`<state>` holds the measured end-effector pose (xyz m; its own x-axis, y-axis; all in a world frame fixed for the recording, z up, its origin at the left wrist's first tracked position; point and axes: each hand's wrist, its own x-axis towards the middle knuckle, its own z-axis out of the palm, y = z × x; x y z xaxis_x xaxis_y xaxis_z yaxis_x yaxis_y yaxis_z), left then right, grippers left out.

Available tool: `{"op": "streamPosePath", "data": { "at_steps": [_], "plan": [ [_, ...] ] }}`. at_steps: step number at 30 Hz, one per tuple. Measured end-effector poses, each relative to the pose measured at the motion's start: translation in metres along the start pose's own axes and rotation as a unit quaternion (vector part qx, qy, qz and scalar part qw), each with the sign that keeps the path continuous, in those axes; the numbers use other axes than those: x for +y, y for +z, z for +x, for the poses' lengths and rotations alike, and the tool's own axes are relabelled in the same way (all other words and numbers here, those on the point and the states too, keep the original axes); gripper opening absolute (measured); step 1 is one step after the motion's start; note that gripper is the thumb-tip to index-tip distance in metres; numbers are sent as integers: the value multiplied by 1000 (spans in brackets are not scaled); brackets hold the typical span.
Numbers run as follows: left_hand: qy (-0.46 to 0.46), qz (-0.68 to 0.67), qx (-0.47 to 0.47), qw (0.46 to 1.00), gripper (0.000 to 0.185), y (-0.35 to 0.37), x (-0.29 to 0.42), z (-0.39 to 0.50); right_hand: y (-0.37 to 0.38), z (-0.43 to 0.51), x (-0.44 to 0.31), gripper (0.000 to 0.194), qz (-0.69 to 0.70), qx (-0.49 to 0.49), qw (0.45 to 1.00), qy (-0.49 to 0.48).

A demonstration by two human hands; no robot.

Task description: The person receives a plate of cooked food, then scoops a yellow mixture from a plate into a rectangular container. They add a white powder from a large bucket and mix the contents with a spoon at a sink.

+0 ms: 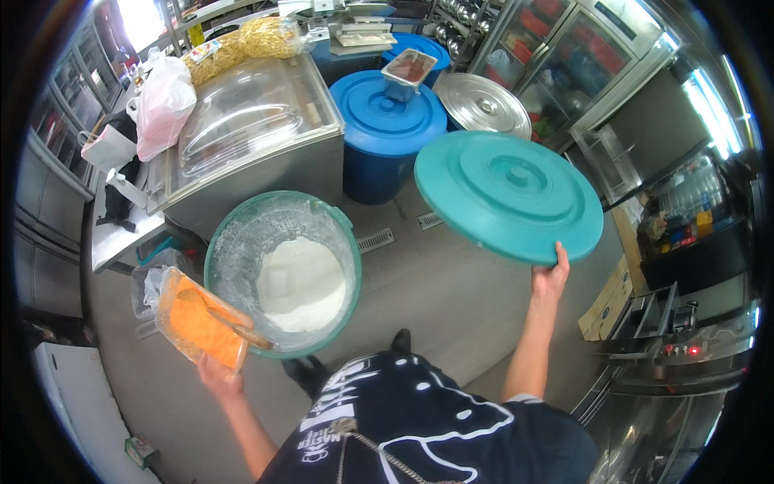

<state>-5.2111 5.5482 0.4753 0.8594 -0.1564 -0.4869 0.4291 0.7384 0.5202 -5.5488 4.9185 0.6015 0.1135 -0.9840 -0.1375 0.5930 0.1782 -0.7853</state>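
My left hand (221,376) grips the near end of a clear plastic container (175,281) full of orange powder (202,323). A wooden spoon (233,323) lies in the powder, its handle reaching past the container's edge. Just right of the container stands a green plastic bin (225,233), uncovered, with white powder (302,284) at its bottom and white dust on its inner wall. Out to the right, my right hand (550,278) holds a round teal lid (514,193) by its near rim, raised above the floor. Most of that hand's fingers are hidden under the lid.
A chest freezer (260,115) carries a pink-white plastic bag (166,103) and bagged noodles (242,45). A blue lidded bin (387,136) with a food container (408,69) on top stands beyond. Floor drain grates (376,241) lie near the green bin. Steel kitchen equipment (671,375) lines the right.
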Motion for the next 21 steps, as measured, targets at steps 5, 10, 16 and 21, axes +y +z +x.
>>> {"op": "streamPosePath", "data": {
  "at_steps": [5,10,16,21],
  "plan": [
    [-5,-29,-23,999,72,76,-91,-31,7,168,6,67,77,-12,997,12],
    [14,-35,-38,999,73,119,-151,-31,27,297,51,61,146,-25,988,32],
    [41,28,-50,998,70,171,-191,-8,37,413,85,57,200,5,979,33],
    [59,26,-26,998,70,227,-235,2,40,519,108,54,194,6,979,67]
  ]
}}
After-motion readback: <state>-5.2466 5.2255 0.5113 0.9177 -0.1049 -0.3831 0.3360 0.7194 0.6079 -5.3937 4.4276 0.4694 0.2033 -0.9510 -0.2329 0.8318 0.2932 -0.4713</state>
